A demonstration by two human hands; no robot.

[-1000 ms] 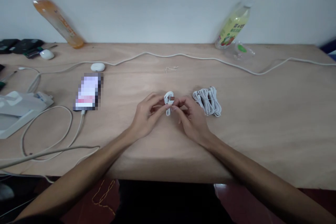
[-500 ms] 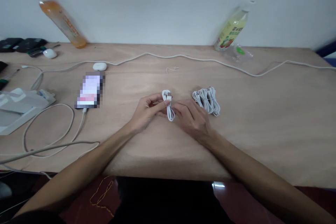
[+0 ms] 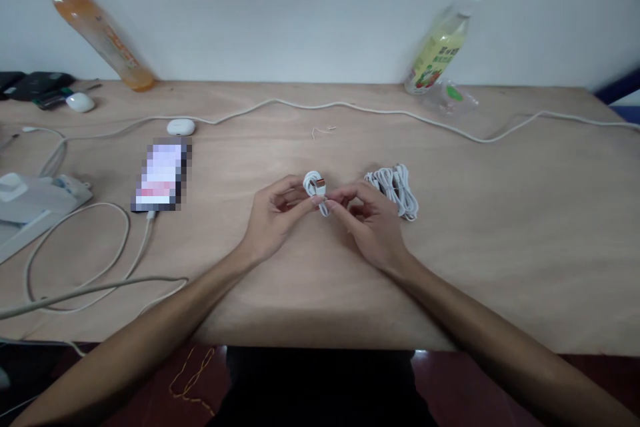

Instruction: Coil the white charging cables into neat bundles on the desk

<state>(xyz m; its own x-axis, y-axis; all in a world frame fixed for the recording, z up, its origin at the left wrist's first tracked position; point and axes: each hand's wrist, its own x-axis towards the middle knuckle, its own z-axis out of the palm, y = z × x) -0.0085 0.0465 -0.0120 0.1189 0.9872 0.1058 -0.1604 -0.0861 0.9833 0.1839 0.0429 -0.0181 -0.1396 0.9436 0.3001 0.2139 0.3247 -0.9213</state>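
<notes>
White coiled cable [image 3: 311, 180] is pinched in the left hand [image 3: 273, 215] over a wooden table [image 3: 320, 300], partly covered by the thumb; the right hand [image 3: 377, 219] meets it there, its grip hard to make out, and partly hides bundled cords [image 3: 407, 193].

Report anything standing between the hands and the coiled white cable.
Nothing visible: the left hand holds the coiled white cable, with the right hand close at its other side. The bundled cables lie beyond the right hand, not in between.

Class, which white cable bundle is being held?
The bundle in the left hand, its metal plug showing; the other bundles lie on the table, partly behind the right hand.
</notes>
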